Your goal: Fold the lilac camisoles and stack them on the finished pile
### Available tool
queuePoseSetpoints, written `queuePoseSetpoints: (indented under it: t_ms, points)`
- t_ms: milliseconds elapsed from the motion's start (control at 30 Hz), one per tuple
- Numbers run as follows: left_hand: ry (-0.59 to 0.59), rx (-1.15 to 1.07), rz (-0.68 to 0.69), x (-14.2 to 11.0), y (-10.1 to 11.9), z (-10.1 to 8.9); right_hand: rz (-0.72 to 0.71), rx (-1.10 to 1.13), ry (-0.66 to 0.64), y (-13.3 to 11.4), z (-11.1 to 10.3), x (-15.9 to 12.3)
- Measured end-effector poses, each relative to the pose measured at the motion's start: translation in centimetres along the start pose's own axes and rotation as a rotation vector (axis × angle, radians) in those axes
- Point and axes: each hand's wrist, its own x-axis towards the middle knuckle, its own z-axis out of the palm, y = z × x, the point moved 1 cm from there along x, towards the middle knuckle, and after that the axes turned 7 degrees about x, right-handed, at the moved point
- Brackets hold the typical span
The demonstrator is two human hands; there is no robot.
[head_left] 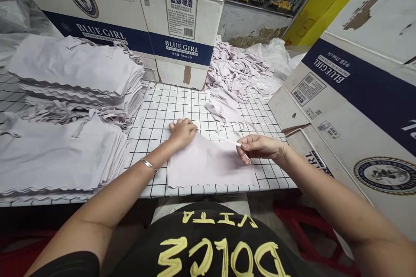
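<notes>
A pale lilac camisole-like garment piece [211, 166] lies flat on the grid-patterned tablecloth in front of me, its wavy hem toward my body. My left hand [183, 133] is closed at its upper left corner, pinching the edge between thumb and finger. At the upper right corner, my right hand [255, 146] is closed on a thin white strip along the garment's top edge. A small, thin pale thing shows below the right fingers, too small to name. Just beyond lies another lilac piece [224, 106] with a loose strap.
Stacks of lilac garments [52, 151] fill the table's left side. Behind stands a white and blue beer carton [182, 21]; a second carton [325, 95] leans close on the right. A heap of lilac fabric [230, 67] lies at the back. Red stools [308, 229] stand below.
</notes>
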Motion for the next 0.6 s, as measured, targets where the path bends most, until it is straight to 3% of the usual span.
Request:
queuePoseSetpoints:
  t_ms: [167,267,367,500,600]
  points:
    - [0.028,0.045,-0.007,0.1,-0.3,0.1,0.052,0.05,0.032,1.8,0.9,-1.0]
    - [0.048,0.076,0.001,0.2,-0.5,0.3,0.09,0.022,0.073,1.7,1.8,-1.1]
    - [0.047,0.11,0.002,0.5,-0.5,0.2,0.033,-0.003,0.159,1.2,2.5,-0.7]
    - [0.008,0.15,-0.047,-0.3,-0.1,-1.5,-0.028,0.108,0.265,0.9,3.1,0.2]
    - [0.064,0.104,-0.109,-2.5,0.1,-3.7,-0.096,0.169,0.335,0.6,3.2,1.0]
